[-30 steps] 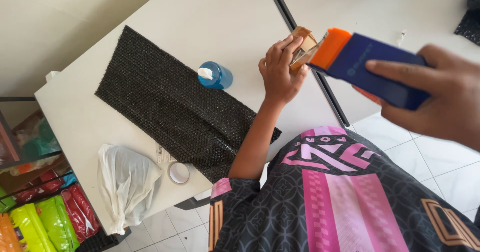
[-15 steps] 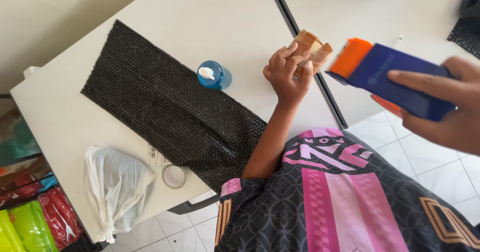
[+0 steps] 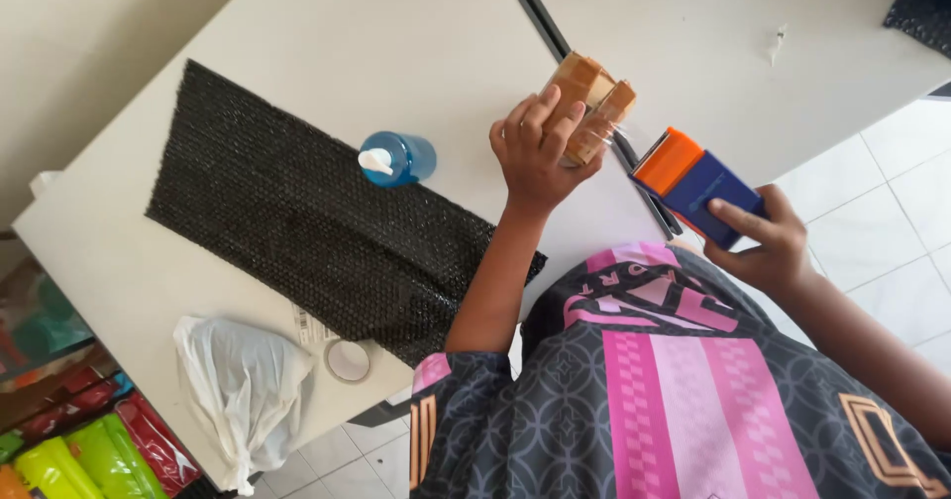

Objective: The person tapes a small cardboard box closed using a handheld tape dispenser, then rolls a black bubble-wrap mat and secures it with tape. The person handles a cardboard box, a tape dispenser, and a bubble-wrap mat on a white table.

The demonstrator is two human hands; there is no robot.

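My left hand [image 3: 535, 152] grips a small brown parcel [image 3: 584, 98] wrapped in tape and holds it on the white table [image 3: 396, 43], close to the gap between two tables. My right hand [image 3: 763, 241] holds a blue tape dispenser with an orange end [image 3: 693, 177], just right of the parcel and off the table edge. A strip of clear tape [image 3: 622, 134] seems to run from the parcel to the dispenser.
A black bubble-wrap sheet [image 3: 297, 221] lies across the table with a blue bottle [image 3: 396, 157] on its side at its edge. A white plastic bag [image 3: 243, 385] and a tape roll [image 3: 348, 359] sit near the front edge. Coloured packets [image 3: 79, 449] lie below the table at lower left. A second white table [image 3: 713, 33] stands to the right.
My right hand has drawn the dispenser away from the parcel, down and toward my body. My left hand stays on the parcel.
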